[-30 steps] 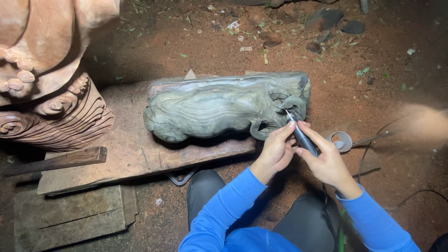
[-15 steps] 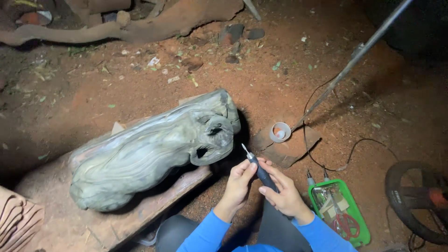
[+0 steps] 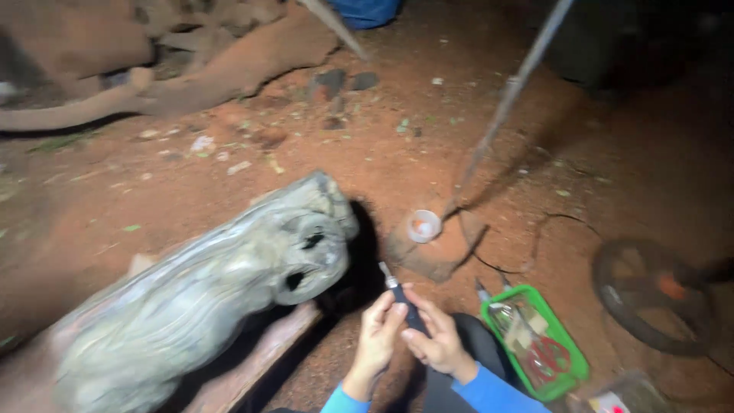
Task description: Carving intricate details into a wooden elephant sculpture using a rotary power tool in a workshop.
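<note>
Looking down, I see my left hand (image 3: 380, 330) and right hand (image 3: 434, 342) meeting low in the middle, both grasping a slim dark rotary hand tool with a metal tip (image 3: 402, 302). Its tip points up and left, clear of the grey-green carved stone figure (image 3: 206, 306), whose rounded end stands just beside it across a dark gap. That figure lies tilted on a reddish wooden plank (image 3: 252, 365), its near edge overhanging shadow. Open red dirt ground (image 3: 382, 153) spreads beyond. To the right, a green plastic tray of small tools (image 3: 535, 342) lies just beside my right wrist. A small white cup (image 3: 423, 226) stands ahead, a thin metal rod (image 3: 505, 99) slanting above it, and a dark round wheel (image 3: 654, 294) lies well apart.
</note>
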